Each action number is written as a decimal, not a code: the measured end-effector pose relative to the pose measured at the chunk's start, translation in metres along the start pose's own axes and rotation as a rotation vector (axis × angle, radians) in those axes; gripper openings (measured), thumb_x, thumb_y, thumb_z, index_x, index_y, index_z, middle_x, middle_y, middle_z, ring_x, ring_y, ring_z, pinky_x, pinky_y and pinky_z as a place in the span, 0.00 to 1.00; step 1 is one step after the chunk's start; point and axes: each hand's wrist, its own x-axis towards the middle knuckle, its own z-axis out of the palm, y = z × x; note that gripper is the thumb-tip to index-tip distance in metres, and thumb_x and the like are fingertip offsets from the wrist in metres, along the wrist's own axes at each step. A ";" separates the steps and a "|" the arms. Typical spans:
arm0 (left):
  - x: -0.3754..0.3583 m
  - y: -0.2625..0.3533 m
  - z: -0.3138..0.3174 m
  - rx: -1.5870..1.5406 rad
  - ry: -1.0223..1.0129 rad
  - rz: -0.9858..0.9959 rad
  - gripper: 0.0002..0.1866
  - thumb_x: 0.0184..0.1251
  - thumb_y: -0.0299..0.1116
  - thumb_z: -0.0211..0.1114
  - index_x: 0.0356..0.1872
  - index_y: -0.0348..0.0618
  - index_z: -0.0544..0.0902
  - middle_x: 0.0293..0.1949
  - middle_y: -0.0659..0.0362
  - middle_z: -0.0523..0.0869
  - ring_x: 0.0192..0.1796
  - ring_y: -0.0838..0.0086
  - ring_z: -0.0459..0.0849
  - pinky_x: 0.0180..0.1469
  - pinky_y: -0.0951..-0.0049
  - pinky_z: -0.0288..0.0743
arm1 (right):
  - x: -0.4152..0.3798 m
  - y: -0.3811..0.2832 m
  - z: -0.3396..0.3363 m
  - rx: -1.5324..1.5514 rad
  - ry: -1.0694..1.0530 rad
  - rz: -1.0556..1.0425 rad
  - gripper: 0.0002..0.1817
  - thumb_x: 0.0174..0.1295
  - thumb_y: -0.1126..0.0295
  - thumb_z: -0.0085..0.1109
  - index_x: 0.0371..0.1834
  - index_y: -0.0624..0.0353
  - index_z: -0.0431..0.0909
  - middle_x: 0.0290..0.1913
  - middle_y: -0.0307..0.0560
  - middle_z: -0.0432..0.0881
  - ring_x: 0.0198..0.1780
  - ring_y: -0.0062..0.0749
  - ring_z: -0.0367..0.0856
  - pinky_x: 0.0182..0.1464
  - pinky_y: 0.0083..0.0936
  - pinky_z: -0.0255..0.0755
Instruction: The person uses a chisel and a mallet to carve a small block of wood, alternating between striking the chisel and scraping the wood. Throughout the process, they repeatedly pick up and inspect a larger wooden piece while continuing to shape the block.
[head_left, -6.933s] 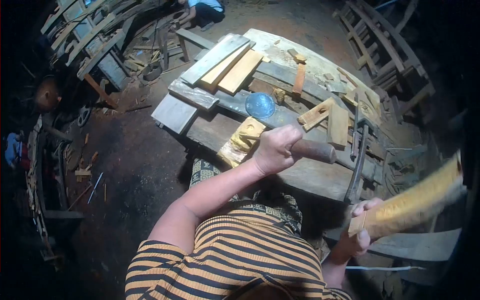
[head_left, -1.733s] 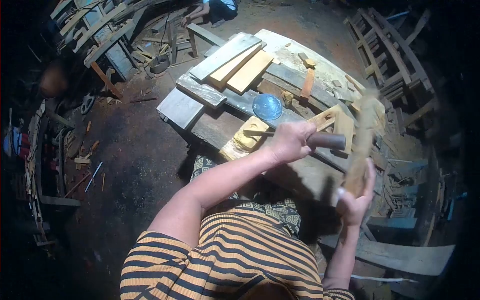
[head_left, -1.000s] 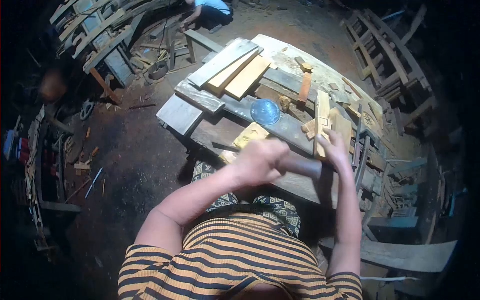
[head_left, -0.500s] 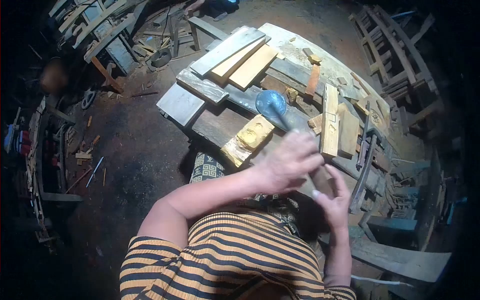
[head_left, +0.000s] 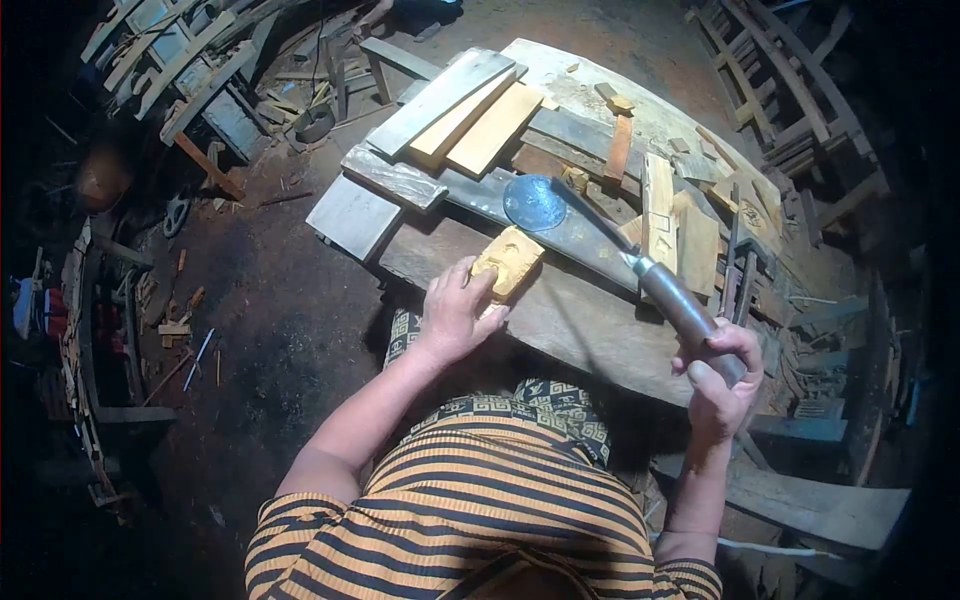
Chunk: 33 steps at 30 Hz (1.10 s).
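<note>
A small yellow wooden block with hollows cut into its top lies at the near edge of the workbench. My left hand grips its near end, fingers over the top and thumb along the side. On the right, my right hand is closed round the brown handle of a long chisel. The chisel's dark blade slants up and left over the bench, apart from the block. Just beyond the block sits a round blue disc-like thing, whose kind I cannot make out.
Several planks are stacked at the bench's far left. Upright-grained wood pieces and a metal clamp lie toward the right. The workbench board runs in front of me; timber racks stand farther off.
My hands were close together around the tool and have moved apart. My left hand has gone left onto the wooden block; my right hand has moved right and slightly down, holding the chisel.
</note>
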 end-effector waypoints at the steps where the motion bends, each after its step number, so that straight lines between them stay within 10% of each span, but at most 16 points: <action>1: 0.000 0.000 -0.001 -0.006 0.009 -0.002 0.27 0.47 0.41 0.73 0.50 0.47 0.76 0.54 0.47 0.75 0.54 0.51 0.76 0.54 0.55 0.70 | 0.002 0.003 0.001 0.014 -0.012 -0.037 0.21 0.45 0.74 0.66 0.46 0.63 0.76 0.40 0.51 0.79 0.31 0.30 0.81 0.33 0.22 0.76; 19: -0.001 0.005 -0.001 0.090 -0.056 -0.213 0.49 0.40 0.49 0.75 0.65 0.38 0.62 0.53 0.50 0.74 0.55 0.54 0.71 0.57 0.56 0.63 | 0.049 -0.003 0.030 -0.158 -0.089 0.271 0.17 0.50 0.74 0.67 0.44 0.62 0.77 0.33 0.45 0.82 0.28 0.21 0.80 0.28 0.16 0.72; 29: 0.001 -0.003 -0.013 -0.037 -0.098 -0.300 0.43 0.40 0.43 0.74 0.61 0.38 0.69 0.51 0.49 0.76 0.55 0.56 0.72 0.59 0.56 0.64 | 0.052 0.002 0.030 -0.174 -0.016 0.211 0.17 0.52 0.72 0.65 0.45 0.63 0.76 0.35 0.45 0.81 0.28 0.25 0.80 0.28 0.17 0.73; 33: -0.036 -0.036 -0.066 -1.128 0.109 -0.583 0.38 0.49 0.38 0.69 0.63 0.35 0.68 0.50 0.48 0.79 0.48 0.62 0.83 0.52 0.70 0.78 | 0.048 0.011 -0.010 0.130 0.291 0.145 0.20 0.60 0.65 0.56 0.53 0.63 0.73 0.42 0.50 0.79 0.34 0.27 0.79 0.28 0.17 0.71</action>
